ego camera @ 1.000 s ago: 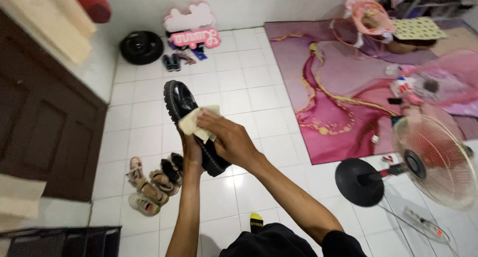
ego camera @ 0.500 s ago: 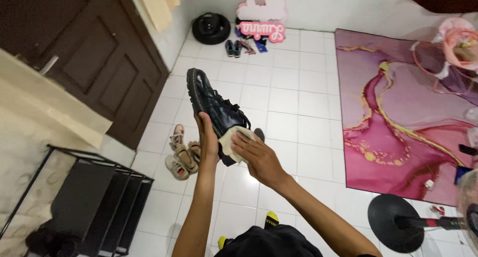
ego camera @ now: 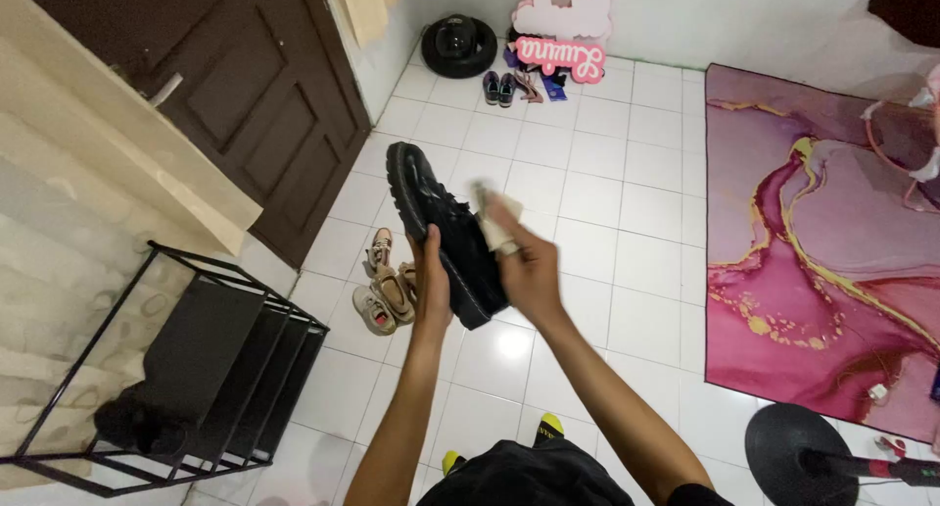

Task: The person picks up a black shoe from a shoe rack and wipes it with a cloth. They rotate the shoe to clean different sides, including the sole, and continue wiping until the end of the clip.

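Over the white tiled floor (ego camera: 607,261), the left hand (ego camera: 431,283) is clasping a black shoe (ego camera: 443,230); the right hand (ego camera: 529,261) is pinching a pale cloth (ego camera: 493,224) against it.

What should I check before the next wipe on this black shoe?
1. Left hand grips the black shoe from below: ok.
2. Right hand holds the pale cloth against the shoe's upper: ok.
3. Shoe held in the air above the white tiled floor, apart from the sandals below: ok.
4. Whether the cloth is clean: cannot tell, it is blurred.
5. Whether any dirt is left on the shoe: cannot tell.
6. Black metal rack stands off to the side, away from the arms: ok.
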